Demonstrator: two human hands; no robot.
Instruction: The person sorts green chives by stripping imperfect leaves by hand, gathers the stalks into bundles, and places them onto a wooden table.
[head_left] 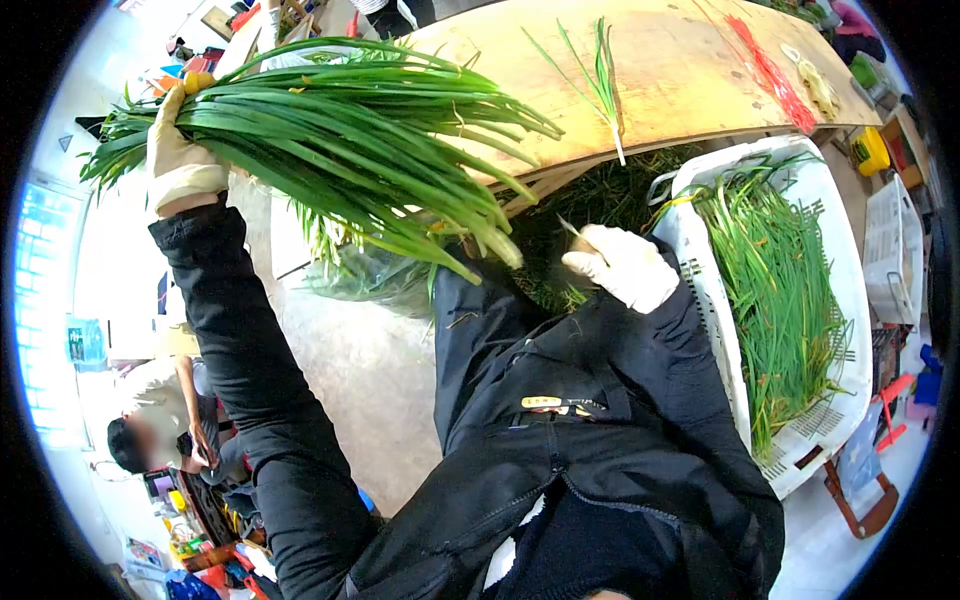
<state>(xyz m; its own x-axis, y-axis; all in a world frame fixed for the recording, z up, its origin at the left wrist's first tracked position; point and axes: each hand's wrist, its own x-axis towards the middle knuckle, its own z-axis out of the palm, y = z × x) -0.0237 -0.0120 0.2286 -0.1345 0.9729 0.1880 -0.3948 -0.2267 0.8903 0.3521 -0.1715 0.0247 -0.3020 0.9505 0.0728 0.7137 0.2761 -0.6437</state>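
In the upper left, my left hand [182, 150], in a pale glove, is closed around a large bunch of Chinese chives [350, 125]. The paler cut ends of the bunch fan out to the right, over the table edge and my knee. Something yellow shows at the fingertips of that glove. Above my lap, my right hand [625, 268], also gloved, has its fingers drawn together. A thin pale tip sticks out beside them; what it belongs to is hidden.
A wooden table [460, 40] bears a few loose chives [605, 85], red ties [765, 75] and a pale glove [818, 85]. A white crate [740, 390] full of chives [775, 290] stands at my right. Trimmings [590, 205] lie under the table. Another person [165, 420] sits at left.
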